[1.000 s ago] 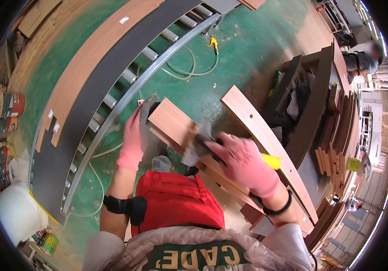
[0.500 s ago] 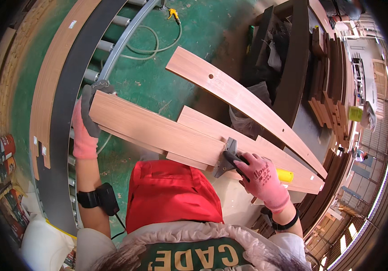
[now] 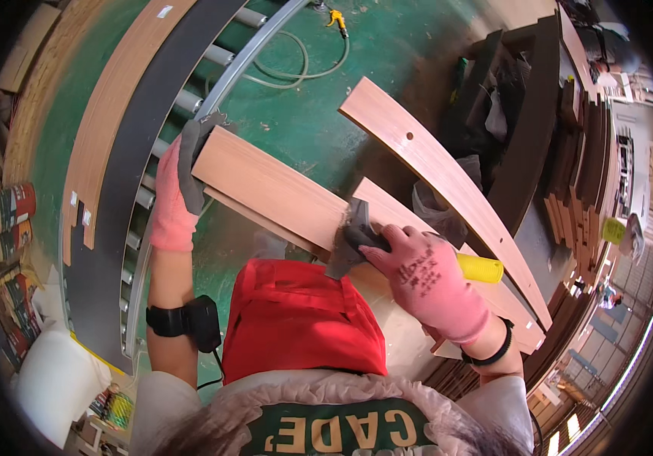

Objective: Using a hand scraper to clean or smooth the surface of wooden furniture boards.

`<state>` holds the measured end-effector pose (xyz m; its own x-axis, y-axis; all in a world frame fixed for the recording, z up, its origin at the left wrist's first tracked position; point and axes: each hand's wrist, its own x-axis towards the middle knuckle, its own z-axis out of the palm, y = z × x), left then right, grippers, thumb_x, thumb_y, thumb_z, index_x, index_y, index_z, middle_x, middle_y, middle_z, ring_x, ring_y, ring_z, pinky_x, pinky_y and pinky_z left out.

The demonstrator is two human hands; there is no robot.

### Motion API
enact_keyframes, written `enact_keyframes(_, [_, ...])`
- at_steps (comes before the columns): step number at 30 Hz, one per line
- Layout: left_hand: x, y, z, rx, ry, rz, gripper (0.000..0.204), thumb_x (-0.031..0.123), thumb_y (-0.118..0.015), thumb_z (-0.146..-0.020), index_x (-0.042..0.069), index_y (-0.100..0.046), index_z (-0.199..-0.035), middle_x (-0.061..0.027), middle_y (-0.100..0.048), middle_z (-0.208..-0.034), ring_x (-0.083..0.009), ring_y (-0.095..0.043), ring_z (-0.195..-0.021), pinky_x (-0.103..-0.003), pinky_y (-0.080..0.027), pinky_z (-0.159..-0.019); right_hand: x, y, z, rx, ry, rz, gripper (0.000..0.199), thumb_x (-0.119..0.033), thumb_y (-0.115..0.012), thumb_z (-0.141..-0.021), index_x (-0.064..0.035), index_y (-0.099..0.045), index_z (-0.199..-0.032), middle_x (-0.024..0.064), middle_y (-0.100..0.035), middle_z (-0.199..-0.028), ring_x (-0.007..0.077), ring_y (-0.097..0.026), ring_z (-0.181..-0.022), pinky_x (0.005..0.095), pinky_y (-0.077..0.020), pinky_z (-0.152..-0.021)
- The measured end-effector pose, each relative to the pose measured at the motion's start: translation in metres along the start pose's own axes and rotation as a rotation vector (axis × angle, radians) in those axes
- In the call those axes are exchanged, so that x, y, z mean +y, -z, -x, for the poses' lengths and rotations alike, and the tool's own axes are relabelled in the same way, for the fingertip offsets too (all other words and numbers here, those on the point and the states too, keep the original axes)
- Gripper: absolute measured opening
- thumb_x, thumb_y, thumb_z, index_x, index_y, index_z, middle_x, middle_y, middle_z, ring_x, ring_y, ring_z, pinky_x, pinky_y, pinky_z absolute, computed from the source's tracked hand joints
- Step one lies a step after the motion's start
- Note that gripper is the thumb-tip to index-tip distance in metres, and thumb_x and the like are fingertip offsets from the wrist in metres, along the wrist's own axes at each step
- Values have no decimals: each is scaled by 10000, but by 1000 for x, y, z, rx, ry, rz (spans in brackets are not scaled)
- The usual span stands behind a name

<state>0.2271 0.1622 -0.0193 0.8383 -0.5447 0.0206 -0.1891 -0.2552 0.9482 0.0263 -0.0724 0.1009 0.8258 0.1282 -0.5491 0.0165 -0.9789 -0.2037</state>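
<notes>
Wears red cloth [image 3: 304, 323] just below the held board [image 3: 273, 182]. Grips the board's left end in the left hand [image 3: 178, 186], gloved in pink knit with a grey coated palm. Closes the right hand [image 3: 429, 281] around a scraper [image 3: 359, 237], with the wide grey blade set across the board's flat, finely grained, pale brown face. Cannot be sure of the yellow cylinder [image 3: 481, 267] right of the board; possibly part of the scraper's handle, partly hidden. Looks like a scraping step, partway along the board; seems to call for a level blade, even pressure and a firm left grip. Shows, right of the board, a smooth plank [image 3: 418, 152] with round holes, bowed by the lens; up and left of it, shiny metal rollers [image 3: 219, 55]; far right of it, stacked brown boards [image 3: 579, 178] with hard, square edges.
</notes>
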Motion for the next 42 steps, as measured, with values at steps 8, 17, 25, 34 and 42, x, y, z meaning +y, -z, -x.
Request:
enact_keyframes(8, [-9,12,34,169,299,663,425,279,-308,-994,-3,-495,-1251,-74,-548,-1212,-121,-519,-999,-239,-408,-825,3,10,11,-66,-41,110,279,-131,-590,-718,-241,-691,-954,59,-545,-1012,231,-553,-851,340,-468,-705])
enact_keyframes(17, [-5,13,34,179,364,579,530,384,-246,-988,-15,-458,-1265,-72,-519,-1267,-137,-541,-897,-283,-425,-820,-39,34,-64,-8,-23,192,229,-300,-595,-820,-159,-623,-998,74,-536,-894,244,-576,-787,348,-490,-635])
enact_keyframes(25, [-2,12,33,185,446,781,512,317,-201,-994,-39,-458,-1256,-81,-541,-1235,-167,-540,-1036,-247,-409,-838,-74,58,-122,117,116,243,334,-118,-538,-785,-257,-639,-1072,62,-512,-910,211,-568,-793,314,-479,-655])
enact_keyframes(34, [-12,20,37,96,221,265,409,83,-386,-905,-28,-406,-1297,-153,-499,-1269,-239,-525,-1099,-312,-400,-908,-49,79,-171,555,4,-214,478,41,-543,-707,-60,-511,-1173,192,-536,-956,385,-552,-876,417,-459,-726])
enact_keyframes(42, [-1,5,24,41,488,613,393,196,-367,-939,4,-477,-1263,-83,-573,-1124,-147,-527,-949,-267,-405,-842,-29,79,-122,128,9,-2,380,-104,-536,-759,-117,-542,-1139,124,-542,-886,294,-597,-784,397,-474,-621])
